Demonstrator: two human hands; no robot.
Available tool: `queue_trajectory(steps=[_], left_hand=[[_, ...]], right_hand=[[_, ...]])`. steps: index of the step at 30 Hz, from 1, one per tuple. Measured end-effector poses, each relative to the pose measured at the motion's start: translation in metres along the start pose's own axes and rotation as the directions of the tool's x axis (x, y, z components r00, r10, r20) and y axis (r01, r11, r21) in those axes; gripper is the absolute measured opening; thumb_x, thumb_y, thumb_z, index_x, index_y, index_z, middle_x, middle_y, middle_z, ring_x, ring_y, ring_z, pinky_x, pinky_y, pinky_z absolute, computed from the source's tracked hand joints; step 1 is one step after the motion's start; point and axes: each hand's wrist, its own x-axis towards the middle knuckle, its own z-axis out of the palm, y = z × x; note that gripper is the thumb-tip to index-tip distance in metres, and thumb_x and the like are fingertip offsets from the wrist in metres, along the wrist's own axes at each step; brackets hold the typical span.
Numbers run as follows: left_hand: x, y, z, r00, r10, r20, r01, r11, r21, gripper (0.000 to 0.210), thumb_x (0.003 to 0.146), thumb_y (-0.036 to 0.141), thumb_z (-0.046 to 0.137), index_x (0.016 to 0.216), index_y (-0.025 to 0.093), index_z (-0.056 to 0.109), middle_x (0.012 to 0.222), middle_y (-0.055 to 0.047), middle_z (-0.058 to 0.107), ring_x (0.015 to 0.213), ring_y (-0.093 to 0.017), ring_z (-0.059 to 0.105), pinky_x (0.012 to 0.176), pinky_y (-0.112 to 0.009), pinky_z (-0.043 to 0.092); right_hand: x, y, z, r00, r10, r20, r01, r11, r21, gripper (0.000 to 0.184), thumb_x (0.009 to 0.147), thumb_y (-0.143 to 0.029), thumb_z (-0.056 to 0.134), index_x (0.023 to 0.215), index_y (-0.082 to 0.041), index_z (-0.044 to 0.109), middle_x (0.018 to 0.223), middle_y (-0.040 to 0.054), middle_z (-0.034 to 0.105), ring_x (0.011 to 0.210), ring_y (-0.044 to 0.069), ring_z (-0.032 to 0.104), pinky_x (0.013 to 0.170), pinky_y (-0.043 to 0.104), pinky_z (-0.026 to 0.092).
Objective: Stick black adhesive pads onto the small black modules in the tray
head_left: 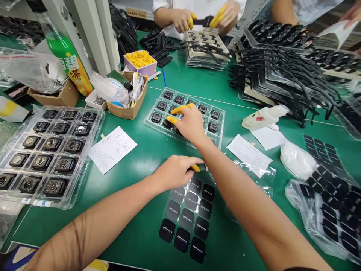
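Note:
My right hand point(189, 122), with yellow finger cots, reaches over a clear plastic tray point(184, 142) of black smartwatch bodies. Its fingers are stretched and apart, the tips down at a watch point(173, 109) in the left half; the palm hides several others. Nearer to me, my left hand point(179, 171) is closed, its yellow-covered tip at a small dark, clear-edged piece point(202, 166), partly hidden by my right forearm. Just below that hand lies a clear sheet of black square films point(187, 218) with white lettering, its top edge under the fingers.
Another watch tray point(97, 150) stands at left, beside a paper slip point(113, 149). Behind are a cardboard box point(128, 111), a box of yellow finger cots point(141, 62) and a bottle point(67, 56). At right are a white bottle point(263, 116), bagged films point(329, 210) and stacked straps point(282, 67). A co-worker's hands point(183, 20) work opposite.

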Motion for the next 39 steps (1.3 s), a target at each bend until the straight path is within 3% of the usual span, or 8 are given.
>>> queue_trajectory(steps=[8, 12, 15, 20, 26, 31, 35, 39], left_hand=[[0.002, 0.001, -0.003, 1.000, -0.008, -0.005, 0.008, 1.000, 0.001, 0.034, 0.082, 0.003, 0.055, 0.108, 0.017, 0.072, 0.105, -0.006, 0.082, 0.094, -0.023, 0.078, 0.080, -0.030, 0.058], [0.003, 0.006, -0.008, 1.000, -0.020, -0.005, 0.020, 1.000, 0.017, 0.037, 0.082, 0.002, 0.056, 0.110, 0.020, 0.072, 0.108, -0.003, 0.081, 0.097, -0.021, 0.078, 0.085, -0.029, 0.058], [0.005, 0.009, -0.010, 0.999, -0.038, 0.010, 0.038, 0.999, 0.011, 0.035, 0.082, 0.002, 0.057, 0.107, 0.021, 0.073, 0.109, -0.002, 0.082, 0.098, -0.020, 0.077, 0.088, -0.029, 0.058], [0.008, 0.010, -0.012, 0.994, -0.113, 0.000, 0.113, 0.993, 0.017, 0.032, 0.084, 0.011, 0.064, 0.111, 0.024, 0.076, 0.107, 0.002, 0.082, 0.091, -0.017, 0.077, 0.083, -0.027, 0.058], [0.007, 0.018, -0.013, 0.970, -0.244, 0.018, 0.243, 0.970, 0.019, 0.039, 0.072, 0.042, 0.088, 0.104, 0.025, 0.074, 0.094, 0.003, 0.082, 0.084, -0.019, 0.075, 0.076, -0.029, 0.056], [0.006, 0.017, -0.009, 0.953, -0.283, -0.106, 0.289, 0.956, 0.052, 0.052, 0.063, 0.049, 0.093, 0.103, 0.025, 0.070, 0.092, 0.001, 0.079, 0.080, -0.020, 0.072, 0.073, -0.031, 0.057], [0.006, 0.012, -0.009, 0.951, -0.282, -0.126, 0.290, 0.956, 0.047, 0.068, 0.067, 0.043, 0.091, 0.128, 0.031, 0.065, 0.094, 0.000, 0.079, 0.080, -0.021, 0.073, 0.074, -0.036, 0.060], [0.006, 0.011, -0.009, 0.968, -0.231, -0.100, 0.236, 0.971, 0.041, 0.055, 0.070, 0.034, 0.090, 0.122, 0.034, 0.071, 0.108, -0.002, 0.081, 0.092, -0.024, 0.076, 0.084, -0.041, 0.063]], right_hand=[[0.023, -0.037, 0.012, 0.959, 0.008, 0.285, 0.066, 0.966, -0.248, 0.043, 0.087, -0.046, 0.076, 0.116, -0.015, 0.074, 0.122, 0.0180, 0.064, 0.101, 0.030, 0.069, 0.096, 0.045, 0.054], [0.033, -0.034, 0.014, 0.959, -0.038, 0.282, 0.050, 0.998, -0.038, 0.037, 0.078, -0.040, 0.084, 0.104, -0.015, 0.076, 0.113, 0.0122, 0.072, 0.099, 0.026, 0.070, 0.097, 0.041, 0.056], [0.028, -0.028, 0.008, 0.955, -0.025, 0.296, -0.077, 0.942, 0.328, 0.028, 0.074, -0.030, 0.083, 0.097, -0.018, 0.074, 0.098, 0.0044, 0.077, 0.077, 0.019, 0.072, 0.082, 0.036, 0.061], [-0.037, -0.010, -0.040, 0.973, 0.084, 0.216, -0.221, 0.616, 0.756, 0.034, 0.068, -0.042, 0.089, 0.088, -0.018, 0.074, 0.101, 0.0049, 0.077, 0.087, 0.020, 0.073, 0.081, 0.036, 0.065], [-0.156, 0.012, -0.092, 0.872, 0.433, 0.227, -0.436, 0.477, 0.764, 0.052, 0.064, -0.043, 0.094, 0.107, -0.025, 0.071, 0.098, 0.0029, 0.076, 0.085, 0.022, 0.077, 0.085, 0.044, 0.067], [-0.178, 0.019, -0.086, 0.916, 0.372, 0.152, -0.355, 0.573, 0.739, 0.031, 0.071, -0.044, 0.089, 0.092, -0.024, 0.078, 0.122, 0.0078, 0.067, 0.099, 0.022, 0.075, 0.092, 0.041, 0.067], [-0.182, 0.025, -0.073, 0.935, 0.346, 0.083, -0.309, 0.675, 0.670, 0.019, 0.077, -0.040, 0.085, 0.079, -0.023, 0.079, 0.106, 0.0079, 0.067, 0.082, 0.019, 0.073, 0.076, 0.038, 0.069], [-0.187, 0.027, -0.065, 0.920, 0.356, 0.161, -0.366, 0.641, 0.675, 0.017, 0.079, -0.038, 0.084, 0.086, -0.024, 0.081, 0.100, 0.0068, 0.069, 0.068, 0.016, 0.072, 0.064, 0.036, 0.067]])
